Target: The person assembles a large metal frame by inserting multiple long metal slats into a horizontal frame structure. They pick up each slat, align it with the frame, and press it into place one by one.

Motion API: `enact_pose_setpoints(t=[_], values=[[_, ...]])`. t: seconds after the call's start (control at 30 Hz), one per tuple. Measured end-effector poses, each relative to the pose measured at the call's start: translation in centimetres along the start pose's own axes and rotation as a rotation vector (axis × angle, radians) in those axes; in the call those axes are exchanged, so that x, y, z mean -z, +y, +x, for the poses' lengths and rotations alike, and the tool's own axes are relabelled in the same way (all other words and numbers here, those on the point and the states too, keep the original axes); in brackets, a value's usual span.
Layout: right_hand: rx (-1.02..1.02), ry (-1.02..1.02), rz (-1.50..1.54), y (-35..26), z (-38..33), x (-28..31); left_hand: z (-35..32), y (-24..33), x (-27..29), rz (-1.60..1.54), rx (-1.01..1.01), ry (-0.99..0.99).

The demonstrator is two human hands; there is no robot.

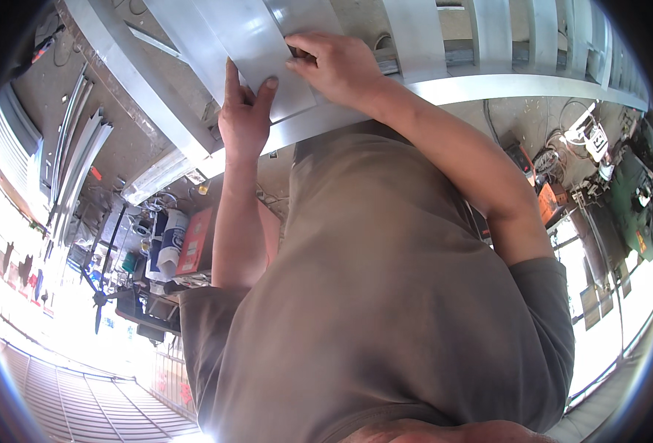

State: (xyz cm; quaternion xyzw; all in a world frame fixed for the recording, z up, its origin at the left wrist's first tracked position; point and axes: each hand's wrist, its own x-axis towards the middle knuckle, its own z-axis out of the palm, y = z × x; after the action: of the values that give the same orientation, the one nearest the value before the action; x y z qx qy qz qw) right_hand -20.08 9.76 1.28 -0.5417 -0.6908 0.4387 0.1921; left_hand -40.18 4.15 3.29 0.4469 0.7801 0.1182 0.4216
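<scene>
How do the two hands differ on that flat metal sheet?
The left hand lies flat, fingers spread and pointing up the flat metal sheet; the right hand is curled, its fingertips pressing at the sheet's right edge. The left forearm runs straight; the right bends in from the side. Both are bare and touch the sheet.

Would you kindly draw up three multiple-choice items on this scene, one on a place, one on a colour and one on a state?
1. Where does the left hand rest?
A. on the flat metal sheet
B. on a red box
C. on the floor

2. What colour is the shirt?
A. bright yellow
B. grey-brown
C. white

3. How is the right hand placed?
A. hanging by the side
B. gripping a hammer
C. fingers down on the sheet

Answers: 1 A, its fingers lie spread on the sheet's lower edge; 2 B, the cloth is dull grey-brown throughout; 3 C, the fingertips press on the sheet's right part.
</scene>
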Motion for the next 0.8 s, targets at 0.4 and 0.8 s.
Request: enact_pose_setpoints(t=[0.4, 0.8], values=[[0.022, 0.028, -0.025, -0.04, 0.01, -0.2, -0.06, 0.18, 0.13, 0.047, -0.087, 0.027], [0.017, 0.025, -0.026, 0.05, -0.14, -0.2, 0.0, 0.23, 0.19, 0.036, -0.052, 0.007]])
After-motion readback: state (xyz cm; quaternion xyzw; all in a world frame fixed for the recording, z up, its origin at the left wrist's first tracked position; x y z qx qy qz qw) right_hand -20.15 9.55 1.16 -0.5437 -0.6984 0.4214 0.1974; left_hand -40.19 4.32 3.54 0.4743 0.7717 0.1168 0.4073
